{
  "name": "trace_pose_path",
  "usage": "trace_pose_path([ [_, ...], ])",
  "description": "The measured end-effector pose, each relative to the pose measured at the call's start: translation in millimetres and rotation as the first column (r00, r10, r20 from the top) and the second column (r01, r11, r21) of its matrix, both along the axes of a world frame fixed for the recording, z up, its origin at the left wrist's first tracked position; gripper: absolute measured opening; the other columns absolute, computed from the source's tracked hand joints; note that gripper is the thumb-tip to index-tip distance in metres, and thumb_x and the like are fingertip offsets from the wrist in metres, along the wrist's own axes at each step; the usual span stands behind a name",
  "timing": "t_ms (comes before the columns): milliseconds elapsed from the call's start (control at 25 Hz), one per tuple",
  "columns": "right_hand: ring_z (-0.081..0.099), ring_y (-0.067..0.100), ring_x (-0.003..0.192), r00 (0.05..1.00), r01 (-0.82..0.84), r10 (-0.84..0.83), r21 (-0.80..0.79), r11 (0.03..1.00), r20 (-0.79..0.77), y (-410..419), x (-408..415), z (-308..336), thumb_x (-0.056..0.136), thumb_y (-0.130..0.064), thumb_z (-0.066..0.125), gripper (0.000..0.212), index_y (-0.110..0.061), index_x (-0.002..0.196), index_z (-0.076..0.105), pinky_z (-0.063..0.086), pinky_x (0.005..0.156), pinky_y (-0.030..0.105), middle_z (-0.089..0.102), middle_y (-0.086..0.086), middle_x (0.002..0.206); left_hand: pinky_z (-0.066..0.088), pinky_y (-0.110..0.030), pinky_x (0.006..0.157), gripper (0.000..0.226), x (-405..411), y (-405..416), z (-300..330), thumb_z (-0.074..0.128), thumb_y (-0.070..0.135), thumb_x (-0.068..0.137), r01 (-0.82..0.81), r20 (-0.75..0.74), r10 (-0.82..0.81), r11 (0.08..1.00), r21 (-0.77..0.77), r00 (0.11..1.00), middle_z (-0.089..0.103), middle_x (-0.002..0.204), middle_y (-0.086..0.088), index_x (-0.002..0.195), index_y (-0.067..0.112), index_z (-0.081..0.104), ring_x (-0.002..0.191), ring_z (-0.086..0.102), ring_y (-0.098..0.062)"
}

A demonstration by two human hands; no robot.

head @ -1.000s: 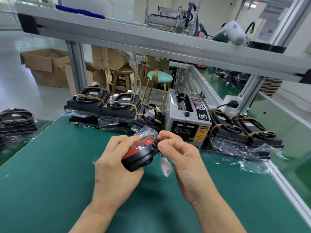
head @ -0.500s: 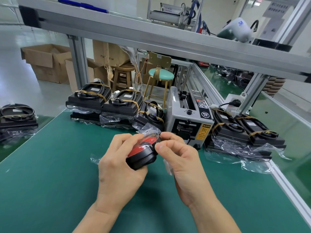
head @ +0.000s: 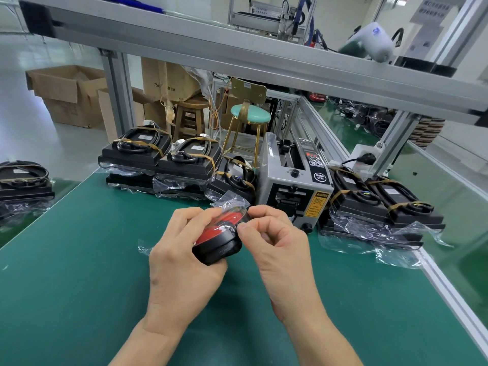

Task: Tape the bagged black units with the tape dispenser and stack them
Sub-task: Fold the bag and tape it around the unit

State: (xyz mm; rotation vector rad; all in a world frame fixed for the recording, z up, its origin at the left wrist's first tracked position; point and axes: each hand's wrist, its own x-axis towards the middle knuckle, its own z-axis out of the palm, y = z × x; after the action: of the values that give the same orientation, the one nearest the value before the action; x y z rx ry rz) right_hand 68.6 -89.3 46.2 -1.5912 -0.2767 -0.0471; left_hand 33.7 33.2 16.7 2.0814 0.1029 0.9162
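My left hand point(head: 182, 262) grips the bagged unit point(head: 219, 240) above the bench point(head: 79, 286); my right hand point(head: 277, 241) pinches the bag flap at its top. If the pinch slips, the flap could spring open before taping at the dispenser point(head: 293, 186).

A green bench mat point(head: 79, 273) carries stacks of bagged black units point(head: 161, 165) at its far edge, left of a grey tape dispenser point(head: 294, 186). More bagged units point(head: 380, 207) lie right of it, another pile point(head: 23, 183) at far left.
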Motion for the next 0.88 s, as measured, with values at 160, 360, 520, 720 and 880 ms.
trace_pose_path([
  [160, 0.060, 0.002, 0.081, 0.999, 0.053, -0.052, 0.003, 0.999, -0.006, 3.4, -0.6, -2.9, 0.078, -0.005, 0.071, 0.024, -0.020, 0.061, 0.063, 0.046, 0.075, 0.017, 0.065, -0.010, 0.095, 0.047, -0.023, 0.077, 0.067, -1.0, 0.3, -0.7, 0.078, -0.013, 0.049, 0.001, 0.009, -0.001, 1.000, 0.021, 1.000, 0.058, 0.099, 0.004, 0.110, 0.014, 0.070, 0.086, 0.056, -0.010],
  [360, 0.063, 0.006, 0.077, 0.991, 0.026, 0.002, 0.212, 0.977, -0.134, 4.0, 0.4, -5.4, 0.083, -0.005, 0.068, 0.020, -0.017, 0.097, 0.059, 0.048, 0.066, 0.016, 0.068, 0.000, 0.099, 0.045, -0.016, 0.079, 0.070, -1.5, 2.7, -2.5, 0.079, -0.013, 0.048, 0.001, 0.020, -0.001, 1.000, 0.012, 1.000, 0.057, 0.099, 0.004, 0.110, 0.017, 0.070, 0.087, 0.056, -0.008],
  [520, 0.060, -0.001, 0.099, 0.995, -0.072, 0.076, 0.061, 0.996, -0.064, 8.0, -6.4, -8.8, 0.075, -0.017, 0.077, 0.033, -0.027, 0.101, 0.058, 0.048, 0.085, 0.018, 0.064, -0.009, 0.106, 0.044, -0.012, 0.079, 0.062, -1.5, 7.1, -4.0, 0.077, -0.006, 0.052, 0.001, 0.045, 0.000, 1.000, -0.007, 0.999, 0.056, 0.099, 0.006, 0.109, 0.018, 0.069, 0.089, 0.056, -0.004],
  [720, 0.057, -0.007, 0.098, 0.980, -0.176, 0.168, -0.067, 0.982, -0.107, -1.9, 6.0, -4.3, 0.053, -0.031, 0.081, 0.054, -0.033, 0.102, 0.058, 0.045, 0.075, 0.009, 0.062, -0.020, 0.102, 0.043, -0.010, 0.080, 0.059, -5.3, 8.7, -4.9, 0.071, 0.007, 0.054, 0.046, 0.085, -0.044, 0.999, -0.024, 0.995, 0.056, 0.100, 0.007, 0.110, 0.025, 0.067, 0.092, 0.058, -0.004],
  [880, 0.054, 0.006, 0.105, 0.952, -0.148, 0.152, 0.035, 0.988, -0.267, -26.5, 28.3, -13.8, 0.063, -0.022, 0.075, 0.046, -0.025, 0.107, 0.061, 0.039, 0.082, 0.022, 0.061, -0.007, 0.109, 0.049, -0.019, 0.085, 0.060, -9.1, 29.3, -11.5, 0.075, -0.002, 0.048, 0.202, 0.180, -0.164, 0.954, -0.221, 0.970, 0.063, 0.101, -0.001, 0.102, 0.022, 0.071, 0.094, 0.063, -0.013],
])
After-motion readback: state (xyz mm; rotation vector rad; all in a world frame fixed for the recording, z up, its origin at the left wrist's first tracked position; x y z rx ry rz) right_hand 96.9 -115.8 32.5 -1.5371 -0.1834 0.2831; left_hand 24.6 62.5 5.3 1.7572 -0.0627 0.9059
